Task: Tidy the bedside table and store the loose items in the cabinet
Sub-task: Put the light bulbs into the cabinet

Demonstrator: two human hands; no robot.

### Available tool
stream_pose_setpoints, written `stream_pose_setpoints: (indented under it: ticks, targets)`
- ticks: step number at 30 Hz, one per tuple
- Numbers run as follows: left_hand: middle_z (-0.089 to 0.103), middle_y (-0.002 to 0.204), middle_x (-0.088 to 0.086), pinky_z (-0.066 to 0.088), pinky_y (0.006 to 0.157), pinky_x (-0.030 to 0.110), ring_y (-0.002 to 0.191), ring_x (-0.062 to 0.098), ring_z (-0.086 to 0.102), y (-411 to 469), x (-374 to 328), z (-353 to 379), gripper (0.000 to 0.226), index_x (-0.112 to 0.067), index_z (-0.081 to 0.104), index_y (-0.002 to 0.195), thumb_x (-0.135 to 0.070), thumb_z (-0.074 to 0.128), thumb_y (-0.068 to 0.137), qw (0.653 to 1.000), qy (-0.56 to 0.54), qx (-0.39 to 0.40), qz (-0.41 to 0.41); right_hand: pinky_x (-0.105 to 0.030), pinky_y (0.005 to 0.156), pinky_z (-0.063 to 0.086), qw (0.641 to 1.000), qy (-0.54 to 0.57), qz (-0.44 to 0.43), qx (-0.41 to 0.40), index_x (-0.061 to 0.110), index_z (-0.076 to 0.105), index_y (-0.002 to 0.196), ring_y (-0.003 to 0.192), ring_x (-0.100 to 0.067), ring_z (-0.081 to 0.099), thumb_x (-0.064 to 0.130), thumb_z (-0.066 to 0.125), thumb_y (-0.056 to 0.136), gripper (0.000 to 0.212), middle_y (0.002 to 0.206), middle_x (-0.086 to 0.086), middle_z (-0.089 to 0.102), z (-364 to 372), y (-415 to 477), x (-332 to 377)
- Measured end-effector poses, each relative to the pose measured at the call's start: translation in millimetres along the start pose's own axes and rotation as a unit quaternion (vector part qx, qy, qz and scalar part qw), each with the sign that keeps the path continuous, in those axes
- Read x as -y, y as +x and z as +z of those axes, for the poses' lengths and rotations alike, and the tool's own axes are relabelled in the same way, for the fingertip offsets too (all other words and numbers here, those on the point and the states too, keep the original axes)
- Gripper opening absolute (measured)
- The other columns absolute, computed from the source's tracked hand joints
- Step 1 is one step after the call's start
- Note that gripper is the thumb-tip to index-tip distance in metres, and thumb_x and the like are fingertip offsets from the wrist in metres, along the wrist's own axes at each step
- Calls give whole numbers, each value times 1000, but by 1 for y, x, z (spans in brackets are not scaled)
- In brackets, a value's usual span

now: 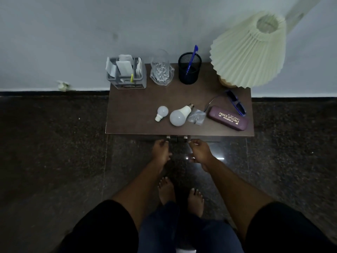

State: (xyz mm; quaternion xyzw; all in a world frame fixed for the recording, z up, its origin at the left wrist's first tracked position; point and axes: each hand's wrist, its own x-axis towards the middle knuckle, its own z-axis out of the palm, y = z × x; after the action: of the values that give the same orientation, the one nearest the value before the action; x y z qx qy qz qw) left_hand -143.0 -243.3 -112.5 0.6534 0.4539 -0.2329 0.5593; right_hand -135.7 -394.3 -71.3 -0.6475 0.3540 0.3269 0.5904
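Observation:
The dark brown bedside table (138, 110) stands against the wall. On it lie a small white bulb (161, 113), a larger white bulb (179, 115), a small clear plastic packet (197, 116), a maroon glasses case (228, 118) and blue sunglasses (236, 103). Just below the table's front edge, my left hand (161, 150) grips the left metal cabinet handle (168, 137). My right hand (199, 151) grips the right metal handle (185, 137). The cabinet doors themselves are hidden under the tabletop.
At the back of the table stand a grey organiser with papers (126, 73), a clear glass (161, 70), a black mesh pen cup with a blue pen (189, 70) and a pleated cream lamp (249, 50). My bare feet (180, 196) stand on the dark floor in front.

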Motion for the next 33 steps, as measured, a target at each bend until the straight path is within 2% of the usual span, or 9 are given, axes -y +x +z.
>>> stream_pose_setpoints:
  ticks: [4, 8, 11, 15, 20, 23, 26, 28, 33]
  targets:
    - [61, 94, 7, 45, 52, 28, 58, 17, 56, 7, 2, 10, 30, -12, 54, 131, -24, 48, 105, 1000, -2, -4, 13, -38, 64, 56, 1000, -11, -13, 11, 19, 61, 105, 80, -27, 60, 31, 55, 102, 14, 102, -12, 61, -3, 18, -10]
    - [63, 95, 10, 45, 50, 26, 59, 17, 58, 28, 14, 15, 31, -12, 59, 129, -26, 47, 105, 999, 16, -13, 40, -50, 77, 60, 998, -42, -42, 7, 20, 66, 92, 83, -29, 62, 41, 55, 100, 25, 92, -13, 63, 3, 43, -26]
    - [63, 88, 5, 42, 47, 24, 62, 15, 58, 42, 26, 14, 30, -12, 63, 123, -30, 48, 104, 998, 21, -13, 63, -58, 96, 52, 995, -51, -85, 0, 7, 69, 108, 94, -29, 63, 41, 54, 101, 38, 92, -12, 63, 10, 59, -38]
    - [65, 84, 2, 42, 48, 24, 59, 16, 59, 49, 30, 14, 33, -17, 63, 94, -45, 47, 102, 996, 41, 8, 75, -53, 91, 50, 993, -39, -110, -30, -3, 67, 111, 94, -34, 62, 39, 50, 103, 46, 93, -21, 63, 20, 70, -50]
    - [61, 71, 7, 45, 48, 26, 51, 20, 55, 58, 42, 8, 36, -18, 63, 103, -44, 39, 105, 981, 91, -13, 169, -57, 93, 51, 988, -45, -136, -54, -2, 67, 108, 100, -45, 65, 38, 46, 104, 46, 105, -30, 69, 34, 74, -59]
    - [59, 66, 8, 57, 64, 44, 51, 25, 54, 59, 55, 10, 33, -20, 60, 92, -41, 39, 106, 972, 88, -24, 216, -53, 94, 49, 982, -67, -169, -61, -3, 68, 103, 94, -39, 65, 35, 48, 104, 43, 98, -27, 68, 34, 77, -68]
    - [67, 75, 7, 60, 81, 46, 66, 26, 64, 50, 61, 8, 42, -24, 60, 82, -53, 36, 102, 970, 99, -28, 222, -45, 93, 52, 975, -115, -182, -55, 9, 72, 95, 101, -33, 67, 42, 51, 99, 39, 104, -18, 72, 27, 77, -76]
    - [71, 83, 2, 58, 85, 42, 78, 26, 70, 37, 58, 2, 56, -31, 59, 76, -75, 29, 91, 970, 117, -23, 211, -36, 89, 49, 971, -132, -190, -53, 15, 73, 93, 102, -27, 66, 60, 47, 93, 52, 110, -12, 72, 24, 73, -80]
    - [72, 96, 8, 55, 88, 41, 88, 30, 68, 4, 55, -21, 73, -25, 62, 77, -93, 34, 72, 973, 175, 11, 153, -40, 107, 42, 982, -112, -137, -68, 5, 53, 141, 130, -35, 54, 98, 35, 65, 121, 145, -15, 54, 24, 56, -89]
